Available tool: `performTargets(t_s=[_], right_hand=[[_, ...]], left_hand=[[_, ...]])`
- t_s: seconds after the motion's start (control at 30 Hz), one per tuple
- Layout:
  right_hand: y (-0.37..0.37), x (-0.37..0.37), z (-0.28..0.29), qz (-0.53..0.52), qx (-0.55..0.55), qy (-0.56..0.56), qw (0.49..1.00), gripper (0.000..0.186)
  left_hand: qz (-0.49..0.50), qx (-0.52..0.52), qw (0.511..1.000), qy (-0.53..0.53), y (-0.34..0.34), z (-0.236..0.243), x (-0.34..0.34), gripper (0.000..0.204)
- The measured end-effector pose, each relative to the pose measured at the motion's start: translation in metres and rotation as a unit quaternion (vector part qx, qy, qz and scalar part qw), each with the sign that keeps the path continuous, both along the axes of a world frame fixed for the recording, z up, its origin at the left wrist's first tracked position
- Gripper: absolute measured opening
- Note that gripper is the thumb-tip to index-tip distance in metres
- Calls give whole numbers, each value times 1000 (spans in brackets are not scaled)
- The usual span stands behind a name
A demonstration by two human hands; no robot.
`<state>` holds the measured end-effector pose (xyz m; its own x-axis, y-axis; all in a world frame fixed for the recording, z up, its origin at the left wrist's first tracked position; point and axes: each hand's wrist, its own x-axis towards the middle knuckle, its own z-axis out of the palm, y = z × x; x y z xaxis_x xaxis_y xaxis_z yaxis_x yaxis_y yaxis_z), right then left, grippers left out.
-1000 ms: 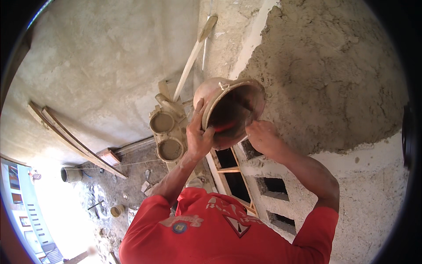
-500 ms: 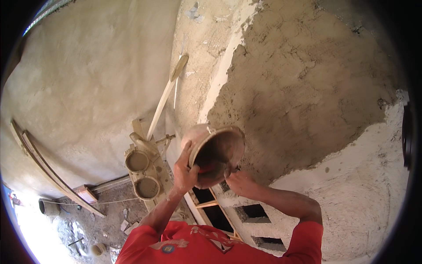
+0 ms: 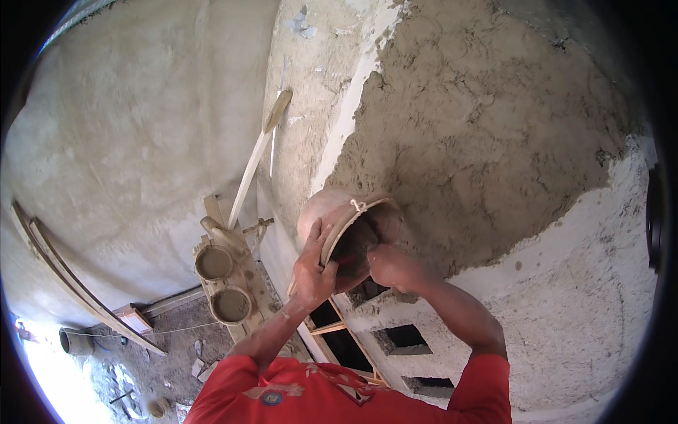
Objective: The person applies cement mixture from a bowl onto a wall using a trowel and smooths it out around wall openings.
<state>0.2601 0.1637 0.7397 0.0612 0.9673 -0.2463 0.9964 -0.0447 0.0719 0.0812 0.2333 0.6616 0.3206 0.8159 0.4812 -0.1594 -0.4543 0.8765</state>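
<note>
A mud-coated, reddish bucket (image 3: pixel 326 205) is tilted on its side, its mouth facing right, against the freshly plastered wall. A short knotted cord (image 3: pixel 359 206) shows on its rim. My left hand (image 3: pixel 314 274) grips the left side of the bucket, with fingers on the outside and the thumb over the rim. At the mouth of the bucket is my right hand (image 3: pixel 394 267), its fingers curled and turned inward. Whatever it holds is hidden by the hand and the dark inside. Wet brown plaster (image 3: pixel 487 141) covers the wall just beyond the bucket.
Two mortar-filled buckets (image 3: pixel 231 305) stand on a plank scaffold (image 3: pixel 258 283) to the left, below a long wooden pole (image 3: pixel 256 159). Curved boards (image 3: pixel 78 275) lean on the left wall. Square openings (image 3: pixel 406 338) pierce the pale wall at lower right. Rubble covers the ground far below.
The bucket has turned and tipped further, so its mouth faces more to the right. My right hand has moved from the lower rim up to the mouth.
</note>
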Motion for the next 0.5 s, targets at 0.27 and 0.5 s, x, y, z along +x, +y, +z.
performTargets(t_s=[0.27, 0.5], right_hand=[[-18, -4, -13, 72, -57, 122, 988, 24], [-18, -11, 44, -61, 32, -36, 997, 34]], left_hand=[[-34, 72, 995, 58, 32, -8, -33, 75], [-66, -45, 997, -19, 57, -2, -40, 70]])
